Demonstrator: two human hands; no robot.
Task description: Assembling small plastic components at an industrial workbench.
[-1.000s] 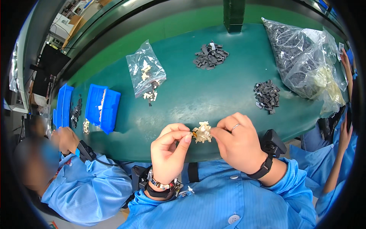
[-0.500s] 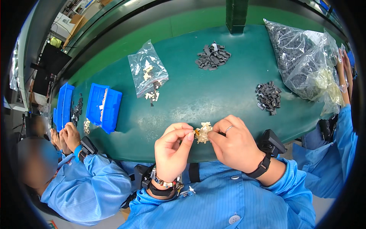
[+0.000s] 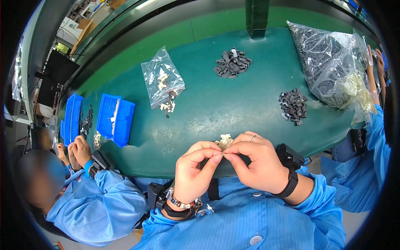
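Note:
My left hand (image 3: 193, 170) and my right hand (image 3: 261, 163) meet fingertip to fingertip close to the table's near edge. Each is closed in a pinch of thumb and forefinger. What sits between the tips is tiny and mostly hidden, so I cannot make out its kind. Just beyond the fingers lies a small heap of cream plastic pieces (image 3: 225, 141), partly covered by my right hand. Off to the right on the table is a pile of small dark grey plastic parts (image 3: 293, 106).
Farther back lie another dark pile (image 3: 232, 63), a clear zip bag (image 3: 161, 77) with cream pieces, and a large bag (image 3: 329, 62) of dark parts. Blue bins (image 3: 107, 118) stand left, near a co-worker's hands (image 3: 79, 151). Another person's hands (image 3: 377, 62) are at far right.
My right hand has left the cream heap and come toward me to meet my left fingertips. My left hand has shifted slightly right and nearer. An orange-brown bit at its fingertips no longer shows.

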